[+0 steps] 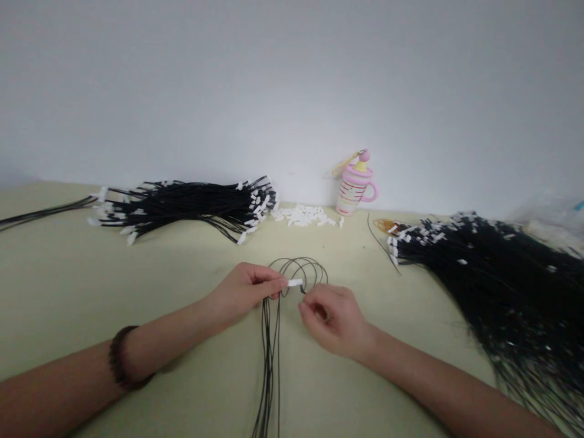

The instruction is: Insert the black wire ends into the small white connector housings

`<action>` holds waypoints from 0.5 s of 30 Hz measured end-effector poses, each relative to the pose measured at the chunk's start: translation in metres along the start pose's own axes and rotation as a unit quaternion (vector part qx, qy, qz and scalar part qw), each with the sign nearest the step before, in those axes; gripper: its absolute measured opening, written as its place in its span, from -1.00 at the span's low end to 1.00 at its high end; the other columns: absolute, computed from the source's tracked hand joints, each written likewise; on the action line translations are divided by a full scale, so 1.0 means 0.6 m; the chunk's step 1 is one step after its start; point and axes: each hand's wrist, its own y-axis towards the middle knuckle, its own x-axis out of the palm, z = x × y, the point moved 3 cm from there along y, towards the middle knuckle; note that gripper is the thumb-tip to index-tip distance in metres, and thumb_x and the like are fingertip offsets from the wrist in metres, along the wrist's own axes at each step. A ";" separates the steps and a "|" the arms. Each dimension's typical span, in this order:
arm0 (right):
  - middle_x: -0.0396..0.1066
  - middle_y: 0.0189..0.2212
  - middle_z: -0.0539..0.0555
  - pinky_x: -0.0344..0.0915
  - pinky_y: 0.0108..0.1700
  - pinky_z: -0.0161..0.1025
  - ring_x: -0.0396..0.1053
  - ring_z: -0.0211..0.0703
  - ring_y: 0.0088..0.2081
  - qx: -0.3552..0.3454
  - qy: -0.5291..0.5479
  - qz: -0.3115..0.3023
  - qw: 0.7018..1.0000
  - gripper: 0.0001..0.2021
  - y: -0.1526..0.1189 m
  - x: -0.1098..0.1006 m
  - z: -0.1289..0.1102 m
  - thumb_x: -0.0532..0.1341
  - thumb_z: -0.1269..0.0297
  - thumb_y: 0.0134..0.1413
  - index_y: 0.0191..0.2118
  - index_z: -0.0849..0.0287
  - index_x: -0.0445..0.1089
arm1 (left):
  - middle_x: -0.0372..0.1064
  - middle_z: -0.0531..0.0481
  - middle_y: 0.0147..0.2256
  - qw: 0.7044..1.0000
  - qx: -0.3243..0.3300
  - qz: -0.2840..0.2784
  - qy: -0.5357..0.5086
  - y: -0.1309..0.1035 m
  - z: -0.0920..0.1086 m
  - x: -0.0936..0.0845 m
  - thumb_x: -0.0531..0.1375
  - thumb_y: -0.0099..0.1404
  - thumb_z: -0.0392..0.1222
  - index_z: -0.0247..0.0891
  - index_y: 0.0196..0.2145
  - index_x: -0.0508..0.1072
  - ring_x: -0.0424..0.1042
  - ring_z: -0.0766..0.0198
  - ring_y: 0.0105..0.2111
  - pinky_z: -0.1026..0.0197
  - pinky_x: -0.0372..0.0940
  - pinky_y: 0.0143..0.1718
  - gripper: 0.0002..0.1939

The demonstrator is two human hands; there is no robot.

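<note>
My left hand, with a dark beaded bracelet on its wrist, pinches a small white connector between thumb and finger. Close on its right, my right hand has its fingers closed at the dark end of a thin black wire. Loops of black wire arch above both hands. From beneath my left hand, several black wires run down toward the bottom edge of the view.
A bundle of black wires with white ends lies back left. Loose white connectors sit beside a pink cup-shaped item at the wall. A large pile of black wires covers the right, with clear plastic behind it.
</note>
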 end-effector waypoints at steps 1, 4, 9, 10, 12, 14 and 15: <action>0.28 -0.60 -0.02 0.14 -0.43 -0.38 0.23 -0.32 -0.52 0.011 -0.011 -0.052 0.999 -0.88 -0.001 0.010 -0.008 0.10 0.32 0.01 -0.48 0.21 0.30 | 0.24 0.10 -0.62 1.000 0.010 0.005 -0.004 -0.001 0.002 0.001 0.17 0.08 0.01 -0.31 -0.53 0.46 0.13 0.38 -0.57 0.32 -0.02 -0.54 -0.70; 0.31 -0.56 -0.04 0.10 -0.44 -0.40 0.24 -0.34 -0.51 0.066 -0.029 -0.134 0.988 -0.84 0.000 0.029 -0.019 0.11 0.22 0.03 -0.42 0.17 0.35 | 0.27 0.10 -0.61 0.999 0.030 0.012 -0.026 -0.003 0.008 0.002 0.18 0.07 -0.03 -0.31 -0.52 0.48 0.19 0.35 -0.52 0.33 0.05 -0.48 -0.73; 0.30 -0.56 -0.07 0.04 -0.47 -0.42 0.20 -0.37 -0.52 0.119 -0.022 -0.132 0.984 -0.88 0.002 0.034 -0.018 0.15 0.24 -0.03 -0.44 0.16 0.35 | 0.25 0.11 -0.62 0.998 0.007 0.021 -0.057 -0.002 0.007 0.003 0.20 0.05 -0.06 -0.32 -0.48 0.50 0.15 0.39 -0.58 0.34 0.03 -0.54 -0.76; 0.30 -0.56 -0.08 0.03 -0.48 -0.43 0.18 -0.38 -0.53 0.129 -0.009 -0.135 0.982 -0.89 0.001 0.035 -0.015 0.15 0.26 -0.04 -0.46 0.17 0.34 | 0.24 0.12 -0.62 0.998 -0.003 0.023 -0.058 -0.002 0.007 0.003 0.20 0.05 -0.06 -0.32 -0.46 0.50 0.12 0.41 -0.60 0.35 0.00 -0.57 -0.75; 0.26 -0.60 -0.08 0.01 -0.52 -0.44 0.15 -0.39 -0.56 0.161 0.036 -0.147 0.975 -0.89 -0.001 0.038 -0.008 0.15 0.28 -0.05 -0.50 0.20 0.33 | 0.24 0.12 -0.63 0.998 -0.016 0.027 -0.059 -0.003 0.008 0.001 0.20 0.04 -0.04 -0.32 -0.47 0.49 0.06 0.44 -0.63 0.35 -0.06 -0.61 -0.74; 0.22 -0.63 -0.08 -0.01 -0.57 -0.45 0.11 -0.41 -0.59 0.204 0.110 -0.161 0.959 -0.87 -0.001 0.040 0.000 0.13 0.30 -0.05 -0.51 0.22 0.31 | 0.22 0.12 -0.64 0.997 -0.021 0.030 -0.065 -0.004 0.010 -0.002 0.20 0.05 -0.02 -0.33 -0.53 0.47 0.03 0.45 -0.64 0.36 -0.10 -0.63 -0.72; 0.23 -0.63 -0.07 -0.01 -0.59 -0.45 0.11 -0.41 -0.61 0.230 0.158 -0.170 0.945 -0.87 -0.001 0.040 0.003 0.11 0.31 -0.05 -0.52 0.24 0.30 | 0.21 0.12 -0.64 0.997 -0.024 0.032 -0.071 -0.004 0.011 -0.003 0.19 0.05 -0.01 -0.33 -0.56 0.45 0.02 0.45 -0.64 0.35 -0.11 -0.64 -0.72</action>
